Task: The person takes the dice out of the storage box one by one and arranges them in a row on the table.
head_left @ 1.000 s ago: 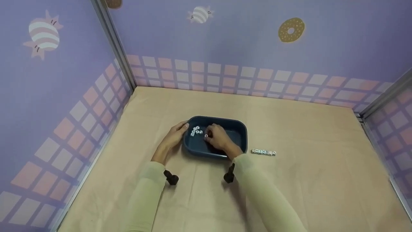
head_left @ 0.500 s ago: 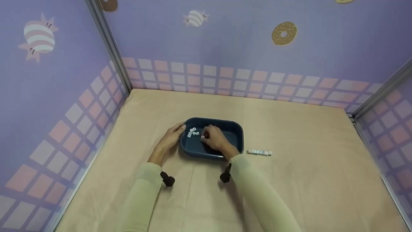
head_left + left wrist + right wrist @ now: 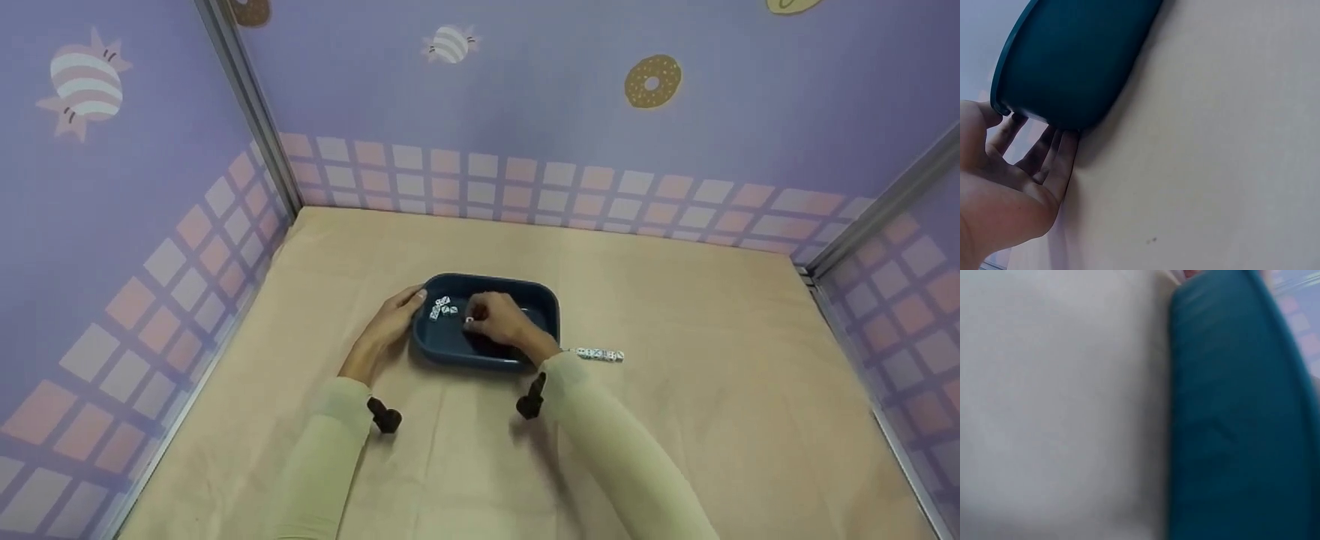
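Observation:
A dark blue rectangular tray (image 3: 487, 361) stands on the cloth-covered table. My left hand (image 3: 394, 315) grips its left end, thumb over the rim and fingers against the outer wall, as the left wrist view also shows beside the tray wall (image 3: 1072, 62). Inside the tray, my right hand (image 3: 499, 319) pinches a small white die (image 3: 470, 320) between thumb and fingers. Several white dice (image 3: 441, 307) lie loose near the tray's left end. In the right wrist view the tray's outer wall (image 3: 1241, 410) fills the right side, and the right hand is hidden.
Right of the tray, a straight row of several dice (image 3: 600, 355) lies on the beige cloth (image 3: 712, 360), its left end close to the right cuff. Patterned purple panels (image 3: 465, 105) enclose the table at the back and both sides.
The camera view has shifted slightly. My right hand lifts a little with the die, and its wrist now comes near the row of dice in view. The left hand keeps its grip.

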A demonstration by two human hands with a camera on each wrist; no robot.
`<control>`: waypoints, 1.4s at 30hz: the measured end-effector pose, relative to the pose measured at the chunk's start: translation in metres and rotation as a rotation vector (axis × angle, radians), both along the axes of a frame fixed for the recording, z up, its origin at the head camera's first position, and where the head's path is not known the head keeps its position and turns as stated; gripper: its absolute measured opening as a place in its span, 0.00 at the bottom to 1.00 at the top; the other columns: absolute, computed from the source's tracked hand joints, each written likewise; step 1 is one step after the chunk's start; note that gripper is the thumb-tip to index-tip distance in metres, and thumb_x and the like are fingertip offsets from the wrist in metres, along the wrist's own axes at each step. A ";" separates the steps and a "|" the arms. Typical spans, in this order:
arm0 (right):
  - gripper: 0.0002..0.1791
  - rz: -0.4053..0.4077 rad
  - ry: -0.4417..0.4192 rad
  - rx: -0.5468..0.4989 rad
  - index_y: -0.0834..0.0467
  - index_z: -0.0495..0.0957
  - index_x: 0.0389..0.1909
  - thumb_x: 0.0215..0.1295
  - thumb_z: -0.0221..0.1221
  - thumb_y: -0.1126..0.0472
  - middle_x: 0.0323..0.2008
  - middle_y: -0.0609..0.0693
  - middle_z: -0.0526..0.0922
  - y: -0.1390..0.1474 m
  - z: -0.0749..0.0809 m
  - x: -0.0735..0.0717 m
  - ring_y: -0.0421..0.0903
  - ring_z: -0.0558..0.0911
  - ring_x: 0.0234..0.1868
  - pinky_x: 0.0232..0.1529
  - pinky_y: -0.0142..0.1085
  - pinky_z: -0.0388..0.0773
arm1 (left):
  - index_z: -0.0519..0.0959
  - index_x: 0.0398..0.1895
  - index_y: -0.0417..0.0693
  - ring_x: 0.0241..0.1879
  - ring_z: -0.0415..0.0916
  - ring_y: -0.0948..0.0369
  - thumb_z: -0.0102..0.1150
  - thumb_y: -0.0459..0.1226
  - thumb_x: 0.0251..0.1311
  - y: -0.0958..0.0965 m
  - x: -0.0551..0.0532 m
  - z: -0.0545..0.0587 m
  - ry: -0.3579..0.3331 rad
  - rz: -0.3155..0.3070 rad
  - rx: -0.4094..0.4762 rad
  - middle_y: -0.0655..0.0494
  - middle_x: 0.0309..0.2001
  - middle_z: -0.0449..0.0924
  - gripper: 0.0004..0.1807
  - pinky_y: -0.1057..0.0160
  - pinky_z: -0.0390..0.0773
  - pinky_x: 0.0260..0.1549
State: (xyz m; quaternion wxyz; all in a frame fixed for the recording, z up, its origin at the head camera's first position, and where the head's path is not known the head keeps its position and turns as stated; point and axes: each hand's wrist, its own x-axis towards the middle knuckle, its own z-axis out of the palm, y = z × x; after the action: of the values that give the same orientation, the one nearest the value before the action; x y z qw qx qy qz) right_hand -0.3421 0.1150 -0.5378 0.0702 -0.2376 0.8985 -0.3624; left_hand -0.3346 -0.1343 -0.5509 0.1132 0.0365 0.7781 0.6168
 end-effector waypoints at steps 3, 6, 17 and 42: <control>0.05 0.030 0.003 -0.030 0.58 0.85 0.39 0.68 0.72 0.63 0.36 0.48 0.86 0.011 0.015 0.006 0.43 0.82 0.37 0.42 0.39 0.81 | 0.66 0.81 0.42 0.81 0.54 0.47 0.47 0.50 0.84 -0.001 0.000 -0.002 0.005 0.007 0.018 0.43 0.80 0.63 0.31 0.49 0.52 0.80; 0.06 0.051 0.052 -0.065 0.58 0.86 0.39 0.67 0.73 0.63 0.35 0.47 0.86 0.029 0.030 0.016 0.42 0.83 0.36 0.40 0.37 0.82 | 0.65 0.81 0.43 0.81 0.54 0.47 0.46 0.50 0.85 -0.003 0.003 -0.003 -0.004 0.000 0.040 0.43 0.80 0.62 0.31 0.49 0.53 0.80; 0.04 -0.046 0.216 -0.129 0.56 0.88 0.41 0.70 0.71 0.62 0.36 0.43 0.87 0.146 0.044 0.056 0.42 0.85 0.37 0.40 0.40 0.83 | 0.65 0.81 0.43 0.82 0.52 0.47 0.45 0.50 0.85 -0.008 0.006 -0.003 -0.001 0.003 0.021 0.44 0.80 0.62 0.31 0.50 0.51 0.80; 0.07 -0.314 0.044 -0.013 0.60 0.87 0.45 0.67 0.71 0.69 0.41 0.52 0.86 0.260 -0.024 0.093 0.49 0.84 0.42 0.41 0.31 0.82 | 0.64 0.81 0.43 0.82 0.52 0.47 0.45 0.50 0.85 -0.001 0.002 0.002 0.020 -0.034 0.008 0.43 0.80 0.61 0.31 0.48 0.51 0.80</control>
State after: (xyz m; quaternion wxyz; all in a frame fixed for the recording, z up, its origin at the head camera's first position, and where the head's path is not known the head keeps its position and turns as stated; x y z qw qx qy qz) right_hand -0.2495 0.3748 -0.5616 -0.0087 -0.1028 0.9236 -0.3692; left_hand -0.3328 -0.1350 -0.5490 0.1156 0.0565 0.7759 0.6176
